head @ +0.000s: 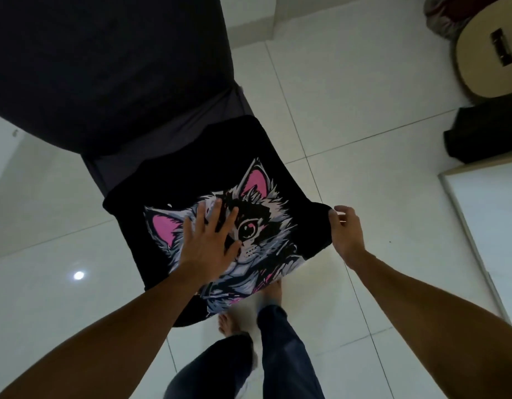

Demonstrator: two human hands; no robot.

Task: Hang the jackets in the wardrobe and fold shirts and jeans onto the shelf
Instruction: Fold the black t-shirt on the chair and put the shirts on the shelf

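A black shirt [266,180] with a large cat print in white, grey and pink lies spread over a dark seat in the middle of the view. My left hand [211,237] presses flat on the print with its fingers straight and spread. My right hand [345,231] pinches the shirt's right edge between thumb and fingers. The shirt's near edge hangs over the seat above my bare feet.
A dark chair [105,67] fills the upper left, its seat under the shirt. A guitar body [488,56] and a black bag [479,133] stand at the upper right. A white panel [491,214] lies at the right. White floor tiles [349,96] surround everything.
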